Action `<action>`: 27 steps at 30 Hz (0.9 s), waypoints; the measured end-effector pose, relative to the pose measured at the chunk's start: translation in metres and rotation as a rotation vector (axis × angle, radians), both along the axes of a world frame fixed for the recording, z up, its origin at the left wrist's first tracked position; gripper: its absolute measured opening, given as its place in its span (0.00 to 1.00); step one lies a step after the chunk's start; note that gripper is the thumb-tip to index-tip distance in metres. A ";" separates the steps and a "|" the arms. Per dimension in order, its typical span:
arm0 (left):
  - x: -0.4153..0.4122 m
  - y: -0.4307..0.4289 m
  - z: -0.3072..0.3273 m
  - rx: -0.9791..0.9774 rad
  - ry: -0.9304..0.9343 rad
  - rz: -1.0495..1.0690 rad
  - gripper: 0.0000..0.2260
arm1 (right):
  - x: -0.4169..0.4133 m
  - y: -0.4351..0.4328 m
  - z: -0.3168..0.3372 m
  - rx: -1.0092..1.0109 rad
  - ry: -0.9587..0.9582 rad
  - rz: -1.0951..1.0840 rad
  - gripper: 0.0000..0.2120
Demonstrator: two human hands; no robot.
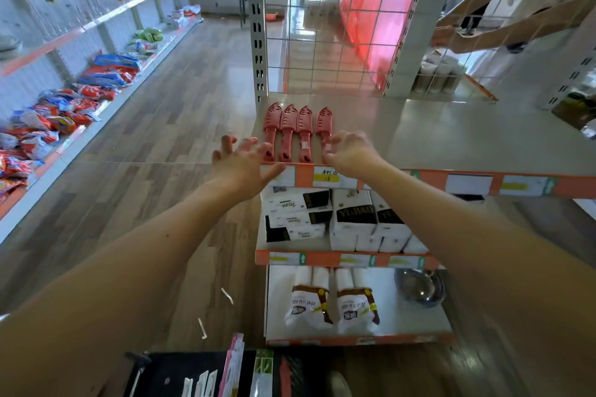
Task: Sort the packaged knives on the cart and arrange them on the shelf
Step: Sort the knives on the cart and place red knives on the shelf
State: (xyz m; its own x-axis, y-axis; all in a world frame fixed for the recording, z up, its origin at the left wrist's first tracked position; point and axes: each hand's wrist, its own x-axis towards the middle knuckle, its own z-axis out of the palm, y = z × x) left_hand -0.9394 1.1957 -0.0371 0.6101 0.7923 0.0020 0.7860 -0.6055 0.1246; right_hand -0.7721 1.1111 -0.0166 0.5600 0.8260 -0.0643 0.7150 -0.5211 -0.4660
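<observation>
Flanking red knives (298, 129) on shelf (419, 132): left hand (240, 167), right hand (350, 151) pinching rightmost.

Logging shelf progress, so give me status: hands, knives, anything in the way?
Left hand open, fingers spread by leftmost knife. Right hand pinches rightmost knife by its handle. Four in a row on shelf. Nothing in the way.

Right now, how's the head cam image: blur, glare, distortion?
Head view: heavy wide-angle bending, shelf uprights lean; centre sharp, red knives crisp; cart at bottom edge smeared; glare on the glossy floor behind the wire grid; left snack shelves washed out and soft.
</observation>
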 end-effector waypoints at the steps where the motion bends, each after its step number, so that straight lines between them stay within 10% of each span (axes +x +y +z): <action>1: -0.005 -0.003 -0.001 0.011 0.002 -0.009 0.29 | -0.003 -0.007 0.000 -0.003 -0.010 -0.011 0.19; 27: 0.079 0.017 -0.021 -0.062 0.014 -0.183 0.32 | 0.017 0.029 -0.021 0.132 -0.052 -0.029 0.17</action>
